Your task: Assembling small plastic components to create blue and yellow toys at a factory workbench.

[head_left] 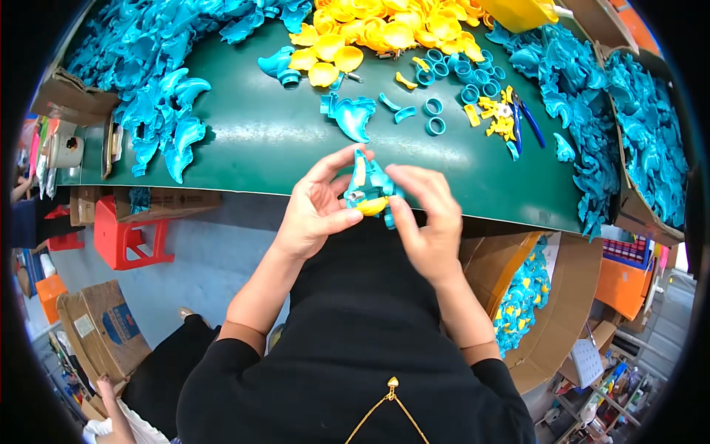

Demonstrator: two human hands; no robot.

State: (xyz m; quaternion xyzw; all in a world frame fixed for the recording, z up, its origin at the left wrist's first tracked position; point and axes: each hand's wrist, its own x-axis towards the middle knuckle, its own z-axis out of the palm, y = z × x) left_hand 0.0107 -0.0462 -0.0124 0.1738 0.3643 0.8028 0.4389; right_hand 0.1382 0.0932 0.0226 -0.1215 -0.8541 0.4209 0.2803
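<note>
Just past the table's near edge, my left hand (314, 200) grips a blue plastic shell piece (379, 180) between thumb and fingers. Set in the shell are a small yellow plastic part (372, 206) and a little metal piece (356, 197). From the other side my right hand (429, 211) pinches the shell's right edge, its fingers slightly blurred. A curved blue shell half (353, 117) lies on the green table (251, 140) straight ahead of my hands. Farther back sits a blue piece with a round collar (279, 66).
Blue shells (144, 52) heap at the far left, yellow cupped pieces (399, 29) at the back. Blue rings (435, 126), small yellow bits (503, 111) and blue-handled pliers (526, 122) lie right. A carton (569, 318) of blue-yellow pieces stands below; a red stool (118, 233) is left.
</note>
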